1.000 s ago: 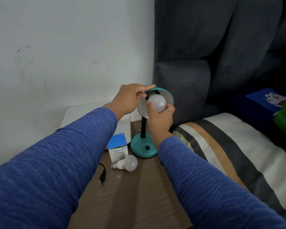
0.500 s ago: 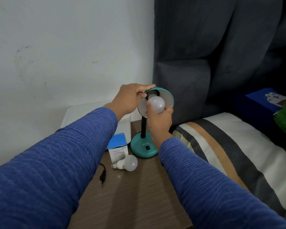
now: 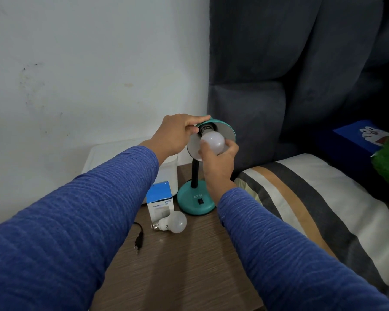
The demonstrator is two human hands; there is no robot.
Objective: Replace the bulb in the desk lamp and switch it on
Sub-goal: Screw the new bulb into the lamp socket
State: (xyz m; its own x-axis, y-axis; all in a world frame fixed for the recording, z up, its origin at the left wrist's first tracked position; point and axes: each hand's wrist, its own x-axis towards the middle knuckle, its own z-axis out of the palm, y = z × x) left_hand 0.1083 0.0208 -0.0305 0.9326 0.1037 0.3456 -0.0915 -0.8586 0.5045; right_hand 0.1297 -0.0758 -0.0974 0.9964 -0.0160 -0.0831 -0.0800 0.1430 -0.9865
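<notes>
A teal desk lamp stands on the wooden bedside table (image 3: 189, 265), its round base (image 3: 194, 202) carrying a black switch (image 3: 200, 201). My left hand (image 3: 177, 135) grips the rim of the lamp's shade (image 3: 226, 130). A white bulb (image 3: 212, 141) sits at the black socket inside the shade, and my right hand (image 3: 219, 158) holds it from below with curled fingers. A second white bulb (image 3: 172, 222) lies on its side on the table in front of the base. The lamp is unlit.
A blue and white box (image 3: 160, 199) stands left of the lamp base. A black plug (image 3: 138, 240) on a cord lies near the table's left edge. A white container (image 3: 130, 151) sits behind. A striped bed (image 3: 312, 209) and dark padded headboard (image 3: 279, 75) lie to the right.
My right hand has turned around the bulb at the socket, its fingers shifting their hold. My left hand stays on the shade.
</notes>
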